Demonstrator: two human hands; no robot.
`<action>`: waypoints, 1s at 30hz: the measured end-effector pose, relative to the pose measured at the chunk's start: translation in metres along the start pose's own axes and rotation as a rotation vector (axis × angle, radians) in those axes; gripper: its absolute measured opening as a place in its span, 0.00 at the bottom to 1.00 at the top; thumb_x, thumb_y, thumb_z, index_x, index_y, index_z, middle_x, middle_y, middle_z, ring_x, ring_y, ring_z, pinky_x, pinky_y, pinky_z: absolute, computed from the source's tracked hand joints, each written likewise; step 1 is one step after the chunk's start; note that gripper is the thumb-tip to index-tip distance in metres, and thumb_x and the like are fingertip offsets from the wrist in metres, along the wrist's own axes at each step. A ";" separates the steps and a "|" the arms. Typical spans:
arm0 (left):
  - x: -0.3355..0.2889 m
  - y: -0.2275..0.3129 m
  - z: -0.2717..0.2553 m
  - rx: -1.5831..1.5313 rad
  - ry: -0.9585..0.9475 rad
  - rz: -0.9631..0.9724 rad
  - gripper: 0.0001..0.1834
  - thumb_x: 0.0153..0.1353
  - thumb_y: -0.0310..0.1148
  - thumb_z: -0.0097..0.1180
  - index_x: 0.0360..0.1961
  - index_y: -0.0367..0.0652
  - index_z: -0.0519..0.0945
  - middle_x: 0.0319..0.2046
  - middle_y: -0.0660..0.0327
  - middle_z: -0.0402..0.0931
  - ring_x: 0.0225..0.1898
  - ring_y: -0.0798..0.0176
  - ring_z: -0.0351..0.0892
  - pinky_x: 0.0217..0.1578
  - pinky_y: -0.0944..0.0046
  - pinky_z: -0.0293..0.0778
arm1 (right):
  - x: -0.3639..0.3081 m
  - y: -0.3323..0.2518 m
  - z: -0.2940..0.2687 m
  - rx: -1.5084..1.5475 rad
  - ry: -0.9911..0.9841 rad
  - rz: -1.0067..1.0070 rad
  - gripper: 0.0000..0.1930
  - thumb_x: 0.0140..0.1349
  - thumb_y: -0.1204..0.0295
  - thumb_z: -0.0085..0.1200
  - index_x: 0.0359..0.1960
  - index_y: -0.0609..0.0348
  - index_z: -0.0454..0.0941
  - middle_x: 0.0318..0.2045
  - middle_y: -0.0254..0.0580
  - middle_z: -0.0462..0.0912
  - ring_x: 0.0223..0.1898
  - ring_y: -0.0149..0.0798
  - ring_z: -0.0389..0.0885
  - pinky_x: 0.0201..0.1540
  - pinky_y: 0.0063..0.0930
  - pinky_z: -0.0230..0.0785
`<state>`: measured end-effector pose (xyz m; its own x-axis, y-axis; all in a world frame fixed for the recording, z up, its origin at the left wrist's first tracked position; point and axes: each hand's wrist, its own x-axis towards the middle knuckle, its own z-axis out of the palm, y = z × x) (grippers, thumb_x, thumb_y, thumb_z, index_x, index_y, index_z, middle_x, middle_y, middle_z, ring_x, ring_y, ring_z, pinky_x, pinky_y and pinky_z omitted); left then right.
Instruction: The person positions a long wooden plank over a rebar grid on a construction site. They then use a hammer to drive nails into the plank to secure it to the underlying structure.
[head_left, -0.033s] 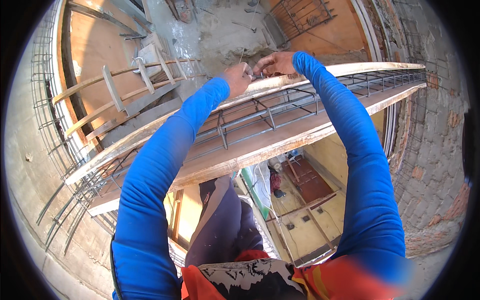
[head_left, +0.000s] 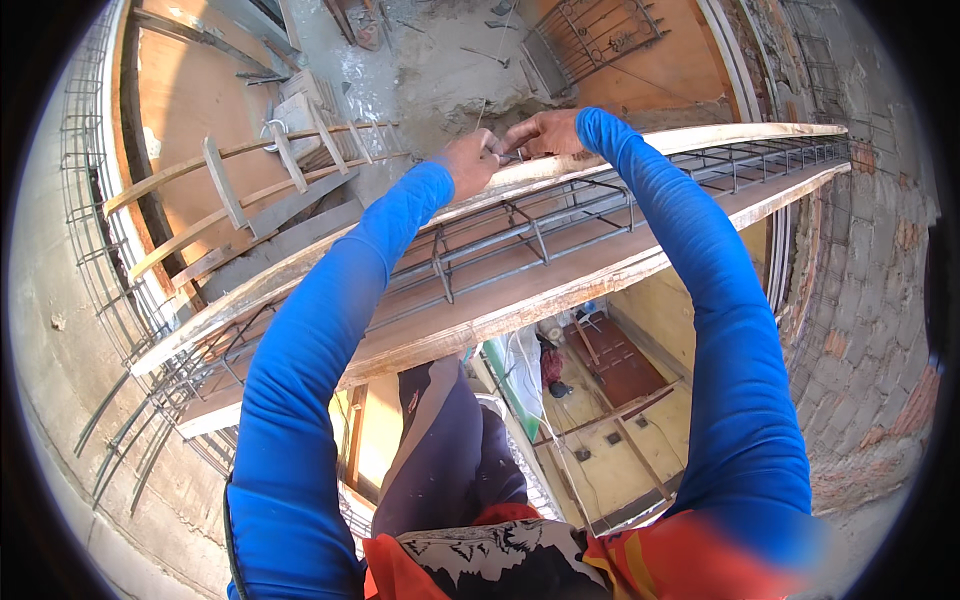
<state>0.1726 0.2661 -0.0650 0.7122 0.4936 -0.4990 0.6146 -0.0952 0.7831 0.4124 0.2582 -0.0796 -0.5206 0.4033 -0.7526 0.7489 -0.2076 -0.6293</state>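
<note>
My left hand (head_left: 472,163) and my right hand (head_left: 548,133) meet at the top edge of the far formwork board (head_left: 300,252). The fingers of both are closed in a pinch. Something thin and small shows between them, too little of it visible to name. A thin string (head_left: 482,112) rises just beyond my left hand. Nearer to me, below my wrists, a rebar cage (head_left: 490,240) of long bars and square stirrups lies in the trough between the far board and the near formwork board (head_left: 520,312).
Bare bar ends (head_left: 125,425) stick out at the left. A ladder-like wooden frame (head_left: 225,185) stands beyond the far board. Below me, a lower room shows a reddish-brown panel (head_left: 615,355) on its floor. A brick wall (head_left: 865,330) rises at the right; a metal grille (head_left: 610,35) lies far off.
My hands have drawn slightly closer together, the right one shifting a little to the left. The boards and the rebar cage stay as they were.
</note>
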 end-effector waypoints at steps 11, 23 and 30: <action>-0.001 -0.015 0.012 -0.247 0.031 0.177 0.10 0.67 0.33 0.46 0.44 0.38 0.71 0.41 0.56 0.74 0.46 0.64 0.70 0.52 0.61 0.66 | 0.004 -0.005 0.023 -0.016 0.128 -0.210 0.21 0.62 0.75 0.43 0.59 0.59 0.70 0.51 0.44 0.80 0.49 0.35 0.75 0.55 0.32 0.66; -0.020 -0.009 0.020 -0.048 0.231 0.114 0.17 0.63 0.44 0.50 0.46 0.46 0.79 0.43 0.49 0.79 0.49 0.42 0.75 0.52 0.47 0.69 | -0.020 -0.018 -0.002 -0.577 0.086 -0.060 0.19 0.63 0.62 0.46 0.48 0.61 0.79 0.47 0.54 0.79 0.51 0.53 0.75 0.60 0.43 0.66; -0.016 0.015 0.029 0.097 0.240 0.248 0.21 0.65 0.50 0.49 0.46 0.48 0.83 0.42 0.52 0.79 0.48 0.45 0.77 0.51 0.47 0.70 | -0.045 -0.036 0.005 -0.716 0.092 0.180 0.19 0.64 0.63 0.47 0.50 0.61 0.79 0.44 0.55 0.81 0.51 0.55 0.73 0.58 0.45 0.68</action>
<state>0.1800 0.2316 -0.0555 0.7510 0.6332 -0.1872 0.4703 -0.3140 0.8247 0.4070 0.2432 -0.0246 -0.3514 0.4972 -0.7933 0.9198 0.3413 -0.1936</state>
